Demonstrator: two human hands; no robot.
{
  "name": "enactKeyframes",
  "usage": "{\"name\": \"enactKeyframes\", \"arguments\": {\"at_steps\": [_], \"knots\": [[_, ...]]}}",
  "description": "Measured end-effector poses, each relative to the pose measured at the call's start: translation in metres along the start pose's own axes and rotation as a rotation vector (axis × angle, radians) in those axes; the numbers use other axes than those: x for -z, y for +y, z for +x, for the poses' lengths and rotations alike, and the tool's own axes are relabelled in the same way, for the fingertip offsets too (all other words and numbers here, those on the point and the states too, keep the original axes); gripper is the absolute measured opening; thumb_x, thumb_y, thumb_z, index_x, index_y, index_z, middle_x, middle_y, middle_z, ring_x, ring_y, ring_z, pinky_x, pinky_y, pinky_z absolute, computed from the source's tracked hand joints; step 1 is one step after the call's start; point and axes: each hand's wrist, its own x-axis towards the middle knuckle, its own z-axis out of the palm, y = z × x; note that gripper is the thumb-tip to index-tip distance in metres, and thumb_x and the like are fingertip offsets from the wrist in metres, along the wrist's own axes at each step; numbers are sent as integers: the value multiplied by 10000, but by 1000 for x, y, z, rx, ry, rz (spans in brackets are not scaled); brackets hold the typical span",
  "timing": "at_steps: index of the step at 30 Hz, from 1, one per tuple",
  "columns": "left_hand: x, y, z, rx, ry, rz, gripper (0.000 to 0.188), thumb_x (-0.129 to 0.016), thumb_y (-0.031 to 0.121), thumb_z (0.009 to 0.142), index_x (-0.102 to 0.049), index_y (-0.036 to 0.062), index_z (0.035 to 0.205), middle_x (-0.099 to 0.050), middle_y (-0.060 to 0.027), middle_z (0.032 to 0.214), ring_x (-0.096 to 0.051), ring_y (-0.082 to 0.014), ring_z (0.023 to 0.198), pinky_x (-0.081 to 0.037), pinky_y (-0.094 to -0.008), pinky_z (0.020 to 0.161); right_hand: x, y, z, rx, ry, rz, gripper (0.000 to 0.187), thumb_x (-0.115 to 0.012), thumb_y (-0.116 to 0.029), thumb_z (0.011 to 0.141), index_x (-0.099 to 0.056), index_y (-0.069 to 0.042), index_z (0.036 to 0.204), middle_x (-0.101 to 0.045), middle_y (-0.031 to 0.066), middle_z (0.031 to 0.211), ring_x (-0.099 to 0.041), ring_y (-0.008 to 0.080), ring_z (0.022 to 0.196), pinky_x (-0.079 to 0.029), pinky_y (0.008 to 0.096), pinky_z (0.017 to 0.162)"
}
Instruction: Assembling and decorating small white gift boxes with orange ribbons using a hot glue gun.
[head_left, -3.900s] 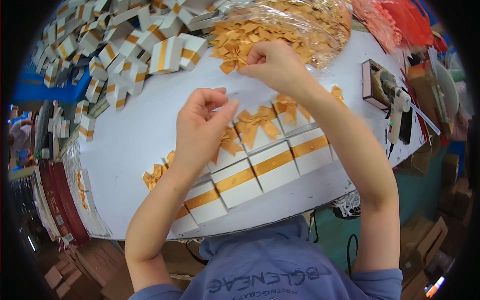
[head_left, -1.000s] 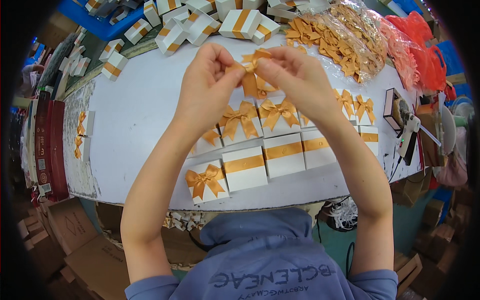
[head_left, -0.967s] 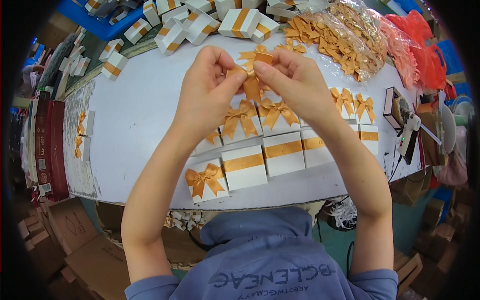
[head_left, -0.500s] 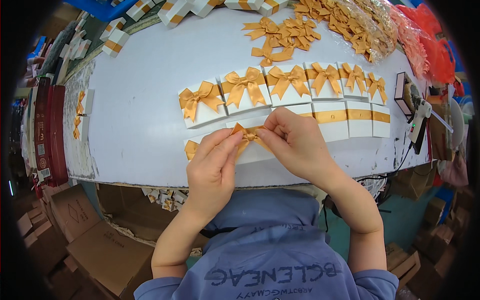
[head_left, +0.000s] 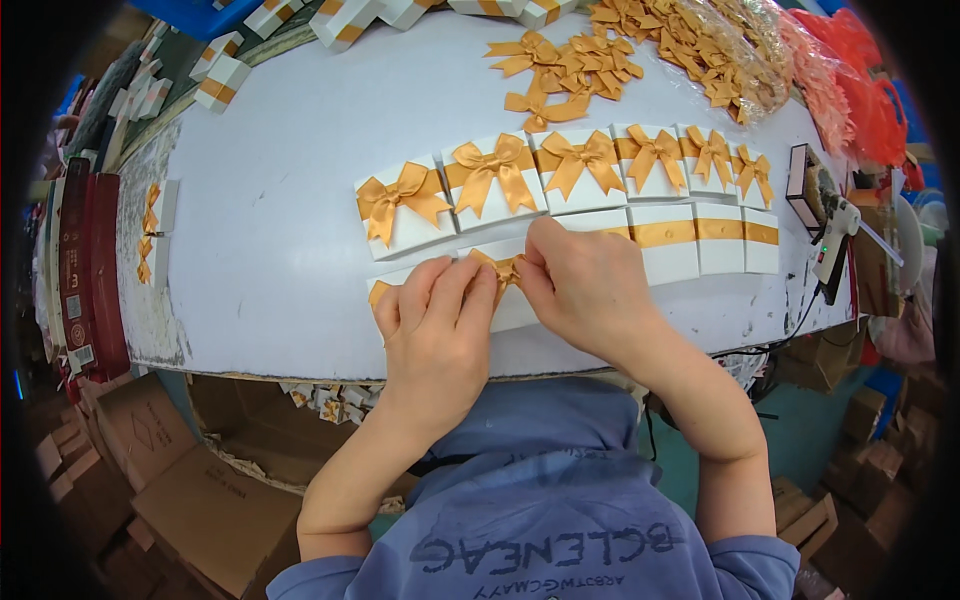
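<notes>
A gold ribbon bow [head_left: 503, 268] lies on a white gift box in the near row, between my two hands. My left hand [head_left: 440, 318] is curled over the box, its fingertips closed at the bow's left loop. Thumb and index finger of my right hand [head_left: 590, 285] pinch the bow's right side. My hands partly hide the bow and its box. Right of them stand boxes with a plain gold band [head_left: 663, 234], some bearing a small clear blob. Behind, a row of white boxes [head_left: 418, 236] carries finished-looking bows [head_left: 495, 172].
Loose gold bows [head_left: 590, 68] spill from a clear plastic bag [head_left: 765, 60] at the far right. A glue gun [head_left: 838, 240] with a cord rests at the right edge. Two bowed boxes [head_left: 165, 210] stand at left; more banded boxes [head_left: 222, 84] lie far left. Cardboard cartons [head_left: 215, 520] are below.
My left hand has shifted right and turned palm-down, with its fingers more spread over the box. My right hand stays at the bow, its fingers drawn slightly closer in.
</notes>
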Motion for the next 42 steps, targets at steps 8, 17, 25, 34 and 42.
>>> {"name": "enactKeyframes", "arguments": {"at_steps": [8,17,25,34,42], "knots": [[4,4,0,-63,-92,139,378,-571,45,742,-613,121,1109,-559,-52,1028,-465,-224,997,-257,-381,860,38,54,101,5,94,-186,141,-601,-126,711,-665,-54,814,-644,137,770,-627,295,745,-497,400,612],[17,-23,37,41,56,-318,360,-603,35,719,-589,77,1076,-547,-107,1114,-506,-252,1049,-315,-394,887,43,53,141,-68,-217,-221,112,-621,-136,622,-633,-60,704,-611,59,648,-585,169,622,-455,291,577],[6,-53,112,111,27,-840,384,-638,5,739,-464,50,1078,-474,-215,1254,-485,-244,1139,-410,-331,906,76,48,111,-76,-377,660,91,-596,-111,669,-579,-27,700,-537,-21,611,-450,40,545,-324,193,464],[-1,-5,98,327,15,-1566,231,-585,-43,803,-405,47,916,-565,-62,903,-557,-86,821,-470,-207,709,51,50,40,-259,-213,1295,230,-528,-195,853,-572,-23,999,-567,-12,732,-421,15,559,-299,160,471],[-21,29,73,409,6,-1269,91,-560,-46,812,-493,-10,863,-581,-59,852,-571,-75,741,-473,-203,614,33,44,-2,-241,176,1100,108,-578,-83,844,-521,-5,797,-504,-25,555,-405,20,494,-332,200,438]]}}
